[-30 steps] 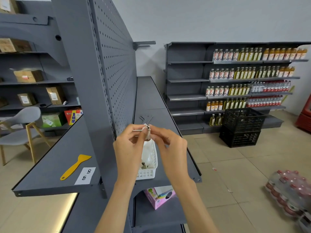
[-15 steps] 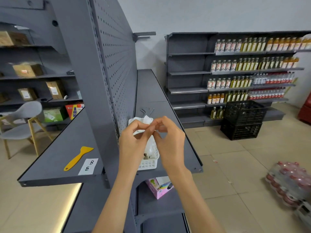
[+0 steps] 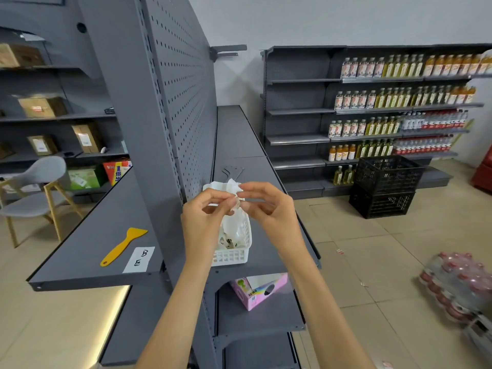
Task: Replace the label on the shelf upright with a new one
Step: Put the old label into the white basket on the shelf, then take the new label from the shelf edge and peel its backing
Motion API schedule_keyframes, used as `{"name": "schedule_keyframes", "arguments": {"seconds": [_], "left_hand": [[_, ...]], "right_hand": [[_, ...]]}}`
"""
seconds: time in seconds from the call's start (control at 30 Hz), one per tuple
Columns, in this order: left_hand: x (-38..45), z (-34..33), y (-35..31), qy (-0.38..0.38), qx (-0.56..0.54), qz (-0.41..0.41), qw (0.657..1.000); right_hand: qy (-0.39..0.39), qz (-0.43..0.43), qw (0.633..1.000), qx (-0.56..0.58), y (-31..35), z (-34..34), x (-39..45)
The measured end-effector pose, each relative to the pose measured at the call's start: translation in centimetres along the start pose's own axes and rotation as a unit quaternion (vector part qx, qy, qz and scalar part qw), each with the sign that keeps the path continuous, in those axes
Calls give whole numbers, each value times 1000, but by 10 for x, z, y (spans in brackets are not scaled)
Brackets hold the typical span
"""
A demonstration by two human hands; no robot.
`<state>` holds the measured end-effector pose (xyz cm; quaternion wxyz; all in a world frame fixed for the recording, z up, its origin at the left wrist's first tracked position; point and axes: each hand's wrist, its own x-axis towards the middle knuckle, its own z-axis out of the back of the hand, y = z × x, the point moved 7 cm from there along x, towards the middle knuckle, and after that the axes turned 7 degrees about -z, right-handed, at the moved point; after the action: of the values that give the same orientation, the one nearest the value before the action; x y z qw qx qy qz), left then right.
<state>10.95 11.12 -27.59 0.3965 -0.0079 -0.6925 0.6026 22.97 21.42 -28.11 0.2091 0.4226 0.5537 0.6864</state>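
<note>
My left hand point(image 3: 206, 217) and my right hand point(image 3: 269, 206) meet fingertip to fingertip over a white plastic basket point(image 3: 234, 255) on the right shelf. Between the fingertips they pinch a small crumpled white label scrap point(image 3: 233, 188). The grey shelf upright point(image 3: 138, 145) rises just left of my hands. On the left shelf point(image 3: 87, 241) a new white label point(image 3: 139, 259) marked "B E" lies flat beside a yellow scraper point(image 3: 123, 246).
The basket holds white paper scraps. A pink box point(image 3: 259, 291) sits on the lower shelf under it. Black crates point(image 3: 386, 186) stand on the floor at right, bottle packs point(image 3: 458, 286) at far right. A grey chair point(image 3: 34, 193) stands at left.
The camera view dipped and moved closer. My hands stayed together over the basket, working the white scrap between the fingertips; they sit slightly higher in view than before.
</note>
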Motion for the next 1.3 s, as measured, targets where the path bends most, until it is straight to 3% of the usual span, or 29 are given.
{"name": "schedule_keyframes", "arguments": {"seconds": [0.13, 0.37, 0.5, 0.7, 0.9, 1.07, 1.2, 1.3], "left_hand": [[-4, 1, -3, 9, 57, -43, 997], [-2, 0, -2, 68, 172, -70, 980], [-4, 4, -3, 90, 187, -64, 976], [-7, 35, -19, 48, 138, -86, 986], [-6, 68, -28, 22, 83, -111, 990], [-2, 98, -20, -4, 26, -98, 995], [3, 115, -4, 18, 29, -67, 997], [10, 132, 3, 43, 45, -55, 997]], "right_hand": [[-23, -34, 998, 52, -19, -2, 1], [-46, -8, 997, -59, -29, -19, 18], [-90, 6, 992, -93, -36, -19, 25], [-139, 34, 974, -175, -46, -26, 32], [24, -55, 927, -371, -81, -59, 61], [-28, -33, 946, -322, -78, -62, 58], [-92, -14, 985, -144, -49, -74, 42], [-104, 36, 994, -27, -3, -95, 25]]}}
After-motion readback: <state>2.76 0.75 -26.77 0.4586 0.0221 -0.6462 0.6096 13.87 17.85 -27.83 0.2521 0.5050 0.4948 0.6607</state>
